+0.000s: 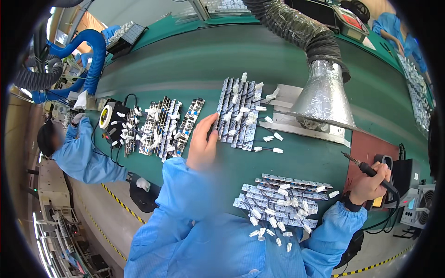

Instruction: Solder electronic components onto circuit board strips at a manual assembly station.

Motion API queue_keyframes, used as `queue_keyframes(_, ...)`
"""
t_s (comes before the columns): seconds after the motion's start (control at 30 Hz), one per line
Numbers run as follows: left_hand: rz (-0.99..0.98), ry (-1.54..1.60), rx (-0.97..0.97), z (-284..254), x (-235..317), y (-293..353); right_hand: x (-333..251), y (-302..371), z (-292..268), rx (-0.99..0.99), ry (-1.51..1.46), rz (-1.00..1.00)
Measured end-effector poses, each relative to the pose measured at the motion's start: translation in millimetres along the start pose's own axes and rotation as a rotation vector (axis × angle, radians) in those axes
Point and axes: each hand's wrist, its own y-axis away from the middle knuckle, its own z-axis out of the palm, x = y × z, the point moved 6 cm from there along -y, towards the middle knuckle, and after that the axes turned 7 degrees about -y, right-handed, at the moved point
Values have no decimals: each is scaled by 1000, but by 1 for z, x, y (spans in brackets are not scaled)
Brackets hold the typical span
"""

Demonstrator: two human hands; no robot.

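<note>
My left hand (203, 141) lies at the left edge of a group of narrow white circuit boards (237, 113), its fingers stretched out and the tips against the outermost board. Short dark wires with white plugs trail from these boards. My right hand (370, 186) is closed round the handle of a soldering iron (365, 167), whose tip points up and left over the bench, apart from the boards. Nearer to me lies a second batch of wired boards (282, 201) with many white plugs. Left of my left hand are strips with dark and white parts (187, 125).
A foil-covered fume hood (324, 97) on a ribbed duct stands over a metal plate. At the right are a reddish mat (371, 144) and a grey box unit (408, 173). A black device (111, 121) sits at the left, near a co-worker in a blue gown (83, 155).
</note>
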Motion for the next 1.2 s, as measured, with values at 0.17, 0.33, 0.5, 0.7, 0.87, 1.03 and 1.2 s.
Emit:
queue_keyframes(0.17,-13,-81,46,-25,5,13,3,0,-1,-13,-17,15)
queue_keyframes(0.33,-82,-468,60,-56,8,28,4,0,-4,-51,-43,24)
queue_keyframes(0.5,-44,-835,137,-58,-8,28,1,0,-3,-41,-25,33)
queue_keyframes(0.7,-21,-877,90,-64,-17,20,-1,1,-1,-15,-20,31)
queue_keyframes(0.87,76,-637,270,-95,-17,19,0,0,-1,-11,-45,34)
queue_keyframes(1.03,17,-295,594,-145,-31,16,2,0,-7,1,-61,59)
queue_keyframes(1.2,83,359,688,-183,-9,23,-5,-2,-4,1,-34,40)
